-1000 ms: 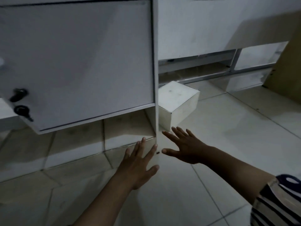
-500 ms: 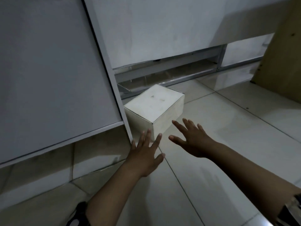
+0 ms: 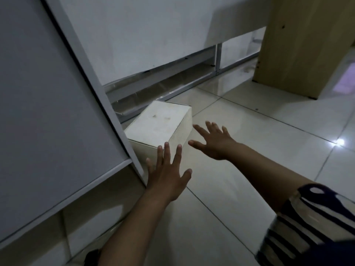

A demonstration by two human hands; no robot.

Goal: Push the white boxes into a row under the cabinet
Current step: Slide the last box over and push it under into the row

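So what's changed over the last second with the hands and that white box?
Both open hands reached forward: the left hand now overlaps the white box's near corner, the right hand is beside its right face. Nothing is grasped. The box sits angled on the floor as before; the camera swung right.

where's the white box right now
In the head view the white box sits on the tiled floor at centre, beside the cabinet's upright panel, just beyond both open hands.

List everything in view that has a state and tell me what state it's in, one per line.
white box: closed, on the floor tiles, skewed, not yet under the cabinet
left hand: open, fingers spread, empty, near the box's near corner
right hand: open, fingers spread, empty, beside the box
cabinet door: swung open
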